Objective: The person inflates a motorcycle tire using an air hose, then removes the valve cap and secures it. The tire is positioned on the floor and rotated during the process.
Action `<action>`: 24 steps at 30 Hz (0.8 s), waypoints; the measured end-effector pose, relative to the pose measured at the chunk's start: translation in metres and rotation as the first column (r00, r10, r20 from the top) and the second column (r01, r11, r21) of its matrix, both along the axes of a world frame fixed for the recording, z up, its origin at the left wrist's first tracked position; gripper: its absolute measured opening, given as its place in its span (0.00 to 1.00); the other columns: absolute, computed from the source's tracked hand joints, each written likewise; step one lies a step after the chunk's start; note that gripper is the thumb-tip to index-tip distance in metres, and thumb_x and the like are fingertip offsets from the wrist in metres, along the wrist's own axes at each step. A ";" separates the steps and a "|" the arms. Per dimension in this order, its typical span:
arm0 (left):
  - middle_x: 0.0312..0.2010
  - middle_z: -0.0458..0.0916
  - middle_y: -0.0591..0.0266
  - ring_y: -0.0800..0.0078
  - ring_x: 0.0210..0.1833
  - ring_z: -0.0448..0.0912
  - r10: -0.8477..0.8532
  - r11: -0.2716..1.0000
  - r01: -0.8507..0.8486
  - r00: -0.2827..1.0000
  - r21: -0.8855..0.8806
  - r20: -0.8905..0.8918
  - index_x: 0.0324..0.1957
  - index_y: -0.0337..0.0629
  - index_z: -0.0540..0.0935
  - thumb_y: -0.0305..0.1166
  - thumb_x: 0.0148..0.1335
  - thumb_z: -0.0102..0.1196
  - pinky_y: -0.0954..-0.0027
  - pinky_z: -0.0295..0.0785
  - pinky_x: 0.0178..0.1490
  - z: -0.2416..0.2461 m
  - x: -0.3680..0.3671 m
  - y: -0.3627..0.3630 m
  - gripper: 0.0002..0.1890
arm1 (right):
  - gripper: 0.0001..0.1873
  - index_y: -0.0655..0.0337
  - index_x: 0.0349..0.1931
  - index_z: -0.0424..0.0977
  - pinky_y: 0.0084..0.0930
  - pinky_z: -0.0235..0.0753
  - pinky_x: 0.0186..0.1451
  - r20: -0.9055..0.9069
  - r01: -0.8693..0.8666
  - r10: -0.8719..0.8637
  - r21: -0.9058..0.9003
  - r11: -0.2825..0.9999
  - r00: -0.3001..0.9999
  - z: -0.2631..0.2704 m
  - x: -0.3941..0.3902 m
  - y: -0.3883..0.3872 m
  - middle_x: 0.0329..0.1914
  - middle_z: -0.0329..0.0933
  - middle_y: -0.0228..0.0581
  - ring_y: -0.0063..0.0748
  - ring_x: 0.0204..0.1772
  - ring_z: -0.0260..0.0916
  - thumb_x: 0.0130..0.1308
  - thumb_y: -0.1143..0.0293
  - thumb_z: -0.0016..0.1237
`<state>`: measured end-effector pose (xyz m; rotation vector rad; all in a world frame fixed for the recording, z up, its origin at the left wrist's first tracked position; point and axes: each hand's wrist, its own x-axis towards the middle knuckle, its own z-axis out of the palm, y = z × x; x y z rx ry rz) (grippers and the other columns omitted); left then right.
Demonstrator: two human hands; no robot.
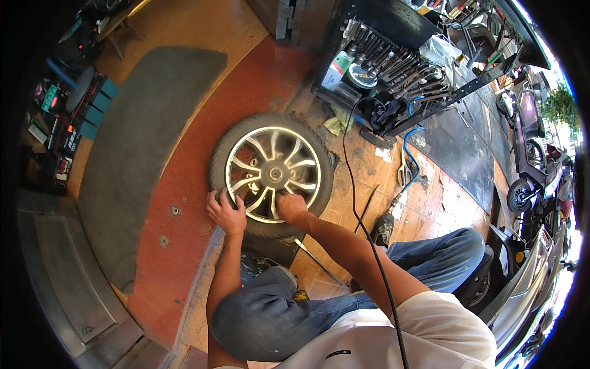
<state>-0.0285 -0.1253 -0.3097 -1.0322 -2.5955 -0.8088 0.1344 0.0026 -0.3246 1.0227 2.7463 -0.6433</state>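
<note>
A spoked scooter wheel [275, 174] with a black rubber tyre [220, 159] lies flat before me, silver spokes around a dark hub. My left hand [227, 213] grips its near left side, the fingers over the tyre and the thumb by the rim's edge. Curled over the near part of the wheel, my right hand [291, 207] touches the spokes close to the rim. Its fingertips are hidden, and I cannot tell whether it holds anything. A metal bar [321, 263] rests on the floor between the wheel and my right leg.
A black tool rack [396, 83] full of wrenches stands beyond the wheel at right. A black cable [351, 168] crosses in front of my right arm. Scissors [404, 171], a blue hose [408, 147] and a dark rod [367, 208] lie at right. Parked scooters [530, 152] line the right side.
</note>
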 end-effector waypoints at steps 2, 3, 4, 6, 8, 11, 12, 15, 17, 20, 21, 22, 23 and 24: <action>0.62 0.67 0.51 0.47 0.67 0.65 0.006 1.000 -0.006 1.000 0.004 -0.014 0.55 0.45 0.79 0.38 0.57 0.64 0.43 0.65 0.62 -0.001 0.000 0.000 0.23 | 0.10 0.61 0.33 0.79 0.44 0.80 0.40 0.041 0.033 -0.032 -0.020 0.999 0.999 -0.001 -0.001 -0.001 0.36 0.81 0.49 0.49 0.39 0.82 0.62 0.69 0.44; 0.62 0.67 0.51 0.47 0.67 0.65 0.005 1.000 -0.005 1.000 0.006 -0.007 0.55 0.45 0.79 0.38 0.57 0.63 0.43 0.65 0.62 -0.001 0.000 0.001 0.23 | 0.10 0.61 0.34 0.79 0.44 0.80 0.40 0.014 0.015 -0.015 0.015 1.000 1.000 -0.002 -0.001 -0.002 0.37 0.81 0.49 0.49 0.39 0.82 0.62 0.69 0.44; 0.62 0.68 0.51 0.47 0.67 0.65 0.005 1.000 -0.005 1.000 0.005 -0.002 0.54 0.45 0.79 0.38 0.57 0.63 0.43 0.65 0.62 -0.001 0.000 0.000 0.23 | 0.10 0.61 0.34 0.79 0.44 0.80 0.41 -0.017 0.001 0.000 0.050 0.999 1.000 -0.002 -0.001 -0.003 0.38 0.81 0.49 0.49 0.39 0.82 0.62 0.68 0.44; 0.62 0.68 0.51 0.47 0.67 0.65 0.007 1.000 -0.007 1.000 0.003 -0.002 0.54 0.46 0.79 0.38 0.57 0.63 0.43 0.65 0.62 -0.001 0.000 0.001 0.22 | 0.10 0.61 0.35 0.78 0.44 0.80 0.40 -0.018 -0.003 0.005 0.086 0.996 1.000 -0.002 -0.001 -0.005 0.41 0.80 0.49 0.50 0.38 0.82 0.63 0.67 0.44; 0.62 0.68 0.52 0.46 0.66 0.65 0.016 1.000 -0.016 1.000 -0.009 -0.004 0.55 0.46 0.79 0.38 0.57 0.63 0.43 0.65 0.62 -0.001 0.001 0.001 0.22 | 0.10 0.61 0.34 0.79 0.44 0.80 0.40 -0.049 0.007 -0.003 0.081 0.997 0.999 -0.001 -0.001 -0.005 0.39 0.80 0.50 0.50 0.38 0.82 0.63 0.68 0.44; 0.62 0.68 0.52 0.46 0.66 0.65 0.015 1.000 -0.015 1.000 0.001 -0.008 0.55 0.47 0.78 0.38 0.58 0.62 0.43 0.65 0.61 0.000 0.001 0.000 0.22 | 0.11 0.60 0.31 0.81 0.44 0.80 0.40 0.050 0.007 -0.008 0.004 1.000 0.999 0.003 0.000 -0.004 0.34 0.82 0.49 0.49 0.38 0.83 0.62 0.69 0.44; 0.62 0.68 0.52 0.46 0.66 0.65 0.013 1.000 -0.013 1.000 -0.002 0.000 0.55 0.47 0.78 0.38 0.58 0.62 0.43 0.65 0.61 0.000 0.001 0.000 0.22 | 0.11 0.60 0.31 0.82 0.44 0.80 0.40 0.030 0.012 -0.012 0.023 1.000 0.999 0.004 0.000 -0.003 0.33 0.83 0.49 0.49 0.38 0.83 0.62 0.69 0.44; 0.62 0.68 0.52 0.46 0.66 0.65 0.011 1.000 -0.011 1.000 0.007 -0.005 0.56 0.48 0.78 0.38 0.58 0.62 0.43 0.65 0.61 0.000 0.000 0.001 0.23 | 0.10 0.59 0.31 0.82 0.43 0.81 0.40 -0.017 -0.011 0.012 0.062 0.998 1.000 0.005 0.000 -0.002 0.32 0.83 0.48 0.50 0.39 0.83 0.61 0.69 0.45; 0.62 0.67 0.52 0.47 0.66 0.65 0.007 1.000 -0.007 1.000 0.020 -0.006 0.56 0.48 0.78 0.38 0.58 0.62 0.43 0.65 0.61 -0.001 0.001 0.001 0.23 | 0.10 0.59 0.32 0.81 0.43 0.81 0.40 -0.005 0.000 0.000 0.042 0.999 1.000 0.004 -0.001 -0.003 0.32 0.83 0.48 0.50 0.39 0.83 0.61 0.69 0.45; 0.62 0.68 0.53 0.47 0.65 0.66 0.020 1.000 -0.020 1.000 -0.004 0.002 0.55 0.47 0.79 0.37 0.57 0.63 0.43 0.65 0.60 -0.002 0.001 0.001 0.23 | 0.09 0.59 0.33 0.81 0.43 0.81 0.40 0.016 0.057 -0.057 0.002 0.998 0.998 0.002 -0.002 -0.002 0.32 0.83 0.49 0.50 0.39 0.83 0.61 0.69 0.46; 0.62 0.67 0.53 0.47 0.65 0.66 0.008 1.000 -0.008 1.000 0.007 -0.007 0.55 0.47 0.79 0.37 0.57 0.63 0.43 0.65 0.61 -0.002 0.001 0.001 0.23 | 0.09 0.60 0.32 0.81 0.43 0.81 0.40 0.012 0.045 -0.045 0.032 0.998 0.999 0.002 -0.004 -0.002 0.32 0.83 0.49 0.49 0.39 0.83 0.61 0.69 0.46; 0.62 0.67 0.53 0.47 0.65 0.65 0.004 1.000 -0.004 1.000 0.013 -0.014 0.55 0.47 0.79 0.37 0.57 0.63 0.43 0.65 0.61 -0.001 0.001 0.001 0.23 | 0.09 0.60 0.32 0.81 0.43 0.81 0.40 0.003 0.029 -0.030 0.042 0.999 1.000 0.002 -0.004 -0.002 0.33 0.83 0.50 0.50 0.39 0.83 0.62 0.69 0.46; 0.62 0.67 0.53 0.47 0.65 0.65 0.007 1.000 -0.006 1.000 0.016 -0.020 0.55 0.47 0.79 0.37 0.57 0.63 0.43 0.65 0.61 -0.001 0.001 0.001 0.23 | 0.10 0.60 0.31 0.81 0.44 0.81 0.41 0.021 0.021 -0.022 0.050 0.999 1.000 0.002 -0.005 -0.001 0.33 0.83 0.51 0.51 0.39 0.83 0.62 0.69 0.46; 0.62 0.67 0.52 0.47 0.66 0.65 0.003 1.000 -0.003 1.000 0.010 -0.027 0.56 0.46 0.79 0.38 0.58 0.62 0.44 0.65 0.61 -0.001 0.001 0.001 0.23 | 0.10 0.60 0.31 0.81 0.44 0.81 0.41 -0.006 0.037 -0.037 0.017 0.999 0.999 0.002 -0.006 -0.001 0.33 0.83 0.51 0.52 0.39 0.83 0.62 0.69 0.45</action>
